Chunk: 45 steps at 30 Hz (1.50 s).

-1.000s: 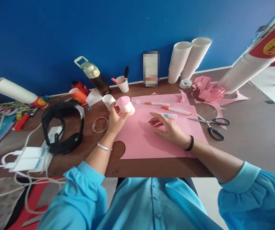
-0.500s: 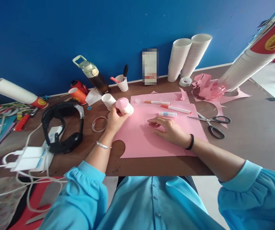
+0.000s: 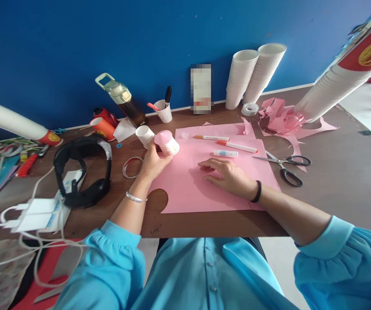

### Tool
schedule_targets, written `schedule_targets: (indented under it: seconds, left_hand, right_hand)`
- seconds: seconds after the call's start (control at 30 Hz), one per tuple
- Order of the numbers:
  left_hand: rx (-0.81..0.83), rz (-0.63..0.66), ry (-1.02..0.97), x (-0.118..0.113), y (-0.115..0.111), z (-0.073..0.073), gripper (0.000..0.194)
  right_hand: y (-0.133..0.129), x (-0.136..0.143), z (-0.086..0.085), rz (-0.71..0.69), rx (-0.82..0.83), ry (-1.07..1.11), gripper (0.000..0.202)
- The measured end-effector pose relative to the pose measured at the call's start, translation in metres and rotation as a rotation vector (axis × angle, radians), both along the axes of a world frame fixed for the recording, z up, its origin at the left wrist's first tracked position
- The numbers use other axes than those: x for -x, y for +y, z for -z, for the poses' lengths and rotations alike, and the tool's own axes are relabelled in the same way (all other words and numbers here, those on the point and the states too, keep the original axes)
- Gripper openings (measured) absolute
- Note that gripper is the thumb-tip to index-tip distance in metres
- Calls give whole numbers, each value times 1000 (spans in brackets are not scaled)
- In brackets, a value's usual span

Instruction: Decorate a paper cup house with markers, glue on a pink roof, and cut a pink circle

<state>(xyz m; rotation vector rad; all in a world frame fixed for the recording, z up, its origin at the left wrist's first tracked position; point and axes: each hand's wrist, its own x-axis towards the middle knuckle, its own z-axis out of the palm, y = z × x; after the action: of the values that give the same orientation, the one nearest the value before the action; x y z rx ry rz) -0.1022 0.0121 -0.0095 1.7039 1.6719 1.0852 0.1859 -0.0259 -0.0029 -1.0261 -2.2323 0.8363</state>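
My left hand (image 3: 156, 162) is around a white paper cup (image 3: 171, 147) with a pink cone top (image 3: 163, 137), at the left edge of the pink paper (image 3: 185, 185). Just behind that hand stands a plain white cup (image 3: 144, 135). My right hand (image 3: 226, 175) rests on the pink paper with its fingers loosely spread and nothing in them. Beyond its fingertips lie a glue stick (image 3: 226, 153) and two markers, one orange-red (image 3: 239, 147) and one with a brown cap (image 3: 213, 137). Black-handled scissors (image 3: 282, 162) lie at the paper's right edge.
Stacked cups (image 3: 241, 79), a tape roll (image 3: 250, 109) and pink scraps (image 3: 284, 118) are at the back right. A bottle (image 3: 124, 101) and pen cup (image 3: 164, 113) stand near the wall. A black headset (image 3: 84, 172), roll (image 3: 133, 167) and power strip (image 3: 54, 211) are left.
The cone-topped cup has tilted, its base turning toward the right, while my left hand has shifted slightly left and its wrist has turned. My right hand has stayed in place.
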Motion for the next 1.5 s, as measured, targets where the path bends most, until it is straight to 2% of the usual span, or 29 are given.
schedule_targets:
  seconds: [0.13, 0.33, 0.53, 0.6, 0.7, 0.8, 0.9, 1.03, 1.17, 1.3, 1.43, 1.5]
  left_hand:
    - [0, -1, -32, -4, 0, -1, 69]
    - [-38, 5, -38, -7, 2, -1, 77]
    - [-12, -60, -67, -8, 0, -4, 71]
    - [-20, 17, -165, -11, -4, -7, 65]
    - [-27, 185, -336, -20, -13, -13, 62]
    - [-1, 269, -278, -32, -25, -22, 56]
    - [-17, 339, -171, -40, -33, -30, 46]
    - [-55, 406, -180, -46, -39, -33, 63]
    - [13, 455, -275, -48, -42, -31, 79]
    - [82, 508, -379, -48, -42, -23, 89]
    - [21, 492, -464, -51, -41, -11, 87]
    - [-11, 496, -508, -54, -41, -7, 84]
  right_hand:
    - [-1, 0, -2, -2, -9, -4, 30]
    - [0, 2, -1, -1, 7, -13, 31]
    - [2, 1, 5, 6, -7, 40, 28]
    - [2, 1, 6, 14, -15, 95, 30]
    - [3, 2, 9, 53, -56, 195, 44]
    - [4, 3, 13, 90, -61, 262, 65]
    - [6, 3, 17, 65, 26, 346, 81]
    - [8, 5, 18, -10, 189, 477, 87]
    - [9, 8, 16, -72, 343, 565, 81]
    - [9, 11, 12, -131, 464, 636, 72]
    - [8, 13, 10, -133, 458, 629, 84]
    - [7, 12, 10, -108, 427, 627, 84]
